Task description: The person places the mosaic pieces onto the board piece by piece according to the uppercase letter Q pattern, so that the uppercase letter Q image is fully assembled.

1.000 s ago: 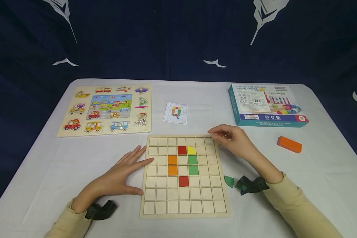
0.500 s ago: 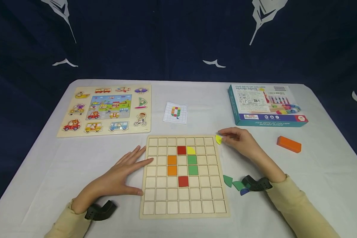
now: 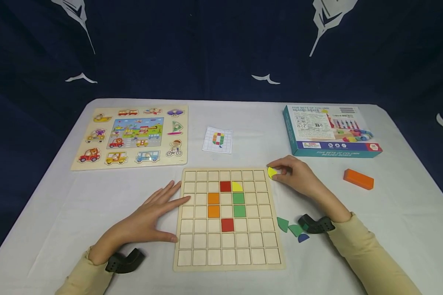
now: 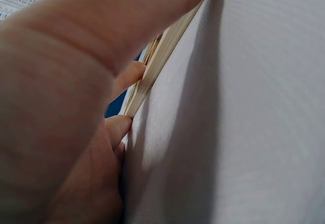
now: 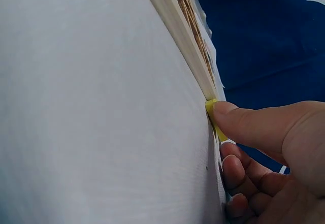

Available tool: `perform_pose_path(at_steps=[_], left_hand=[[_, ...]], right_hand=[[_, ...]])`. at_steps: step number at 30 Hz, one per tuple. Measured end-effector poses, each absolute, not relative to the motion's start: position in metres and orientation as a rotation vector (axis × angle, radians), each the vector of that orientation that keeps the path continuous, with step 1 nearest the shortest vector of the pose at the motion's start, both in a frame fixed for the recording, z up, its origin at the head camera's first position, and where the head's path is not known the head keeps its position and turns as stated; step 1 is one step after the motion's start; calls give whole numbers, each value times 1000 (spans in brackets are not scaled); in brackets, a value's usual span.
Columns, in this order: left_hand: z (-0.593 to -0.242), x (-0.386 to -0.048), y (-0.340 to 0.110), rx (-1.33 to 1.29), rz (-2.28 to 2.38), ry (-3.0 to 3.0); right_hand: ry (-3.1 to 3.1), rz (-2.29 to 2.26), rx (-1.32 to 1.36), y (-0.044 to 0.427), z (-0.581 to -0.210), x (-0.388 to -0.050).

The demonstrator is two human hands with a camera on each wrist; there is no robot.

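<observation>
A wooden grid board (image 3: 199,257) lies on the white table, with red, orange, green and yellow pieces set in its cells. My left hand (image 3: 147,219) rests along the board's left edge, fingers spread and straight, one fingertip on the board. Beside the far right corner, my right hand (image 3: 295,174) pinches a yellow quarter-circle piece (image 3: 271,172) between thumb and fingers. In the right wrist view the thumb presses on this yellow piece (image 5: 217,121) at the board's edge. Right of the board lie green quarter-circle pieces (image 3: 282,224) and a blue piece (image 3: 303,237).
Behind the board lies a small card (image 3: 217,140) printed with a coloured grid pattern. A vehicle picture puzzle (image 3: 129,159) is at the back left. A teal-edged box (image 3: 332,131) and an orange block (image 3: 359,179) lie on the right.
My right hand first shifted right from the board's far right corner, uncovering the yellow quarter-circle, then moved slightly back toward it. The left hand stays still.
</observation>
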State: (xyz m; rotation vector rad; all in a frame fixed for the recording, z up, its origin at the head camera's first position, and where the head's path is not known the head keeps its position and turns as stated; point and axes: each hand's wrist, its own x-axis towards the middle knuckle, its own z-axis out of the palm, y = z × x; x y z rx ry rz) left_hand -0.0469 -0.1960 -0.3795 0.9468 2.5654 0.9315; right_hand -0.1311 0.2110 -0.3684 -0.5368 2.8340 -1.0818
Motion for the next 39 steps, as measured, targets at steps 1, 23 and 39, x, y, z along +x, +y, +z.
perform_pose_path(at_steps=[1,23,39], left_hand=[[-379,-47,-196,949,930,2566],[-381,-47,-197,945,945,2560],[-380,-47,-196,936,925,2568]], right_hand=[[2835,-1090,-542,211,-369,-131],[2835,-1168,-451,216,-361,-124],[2751,-1429,-440,196,-336,-137]])
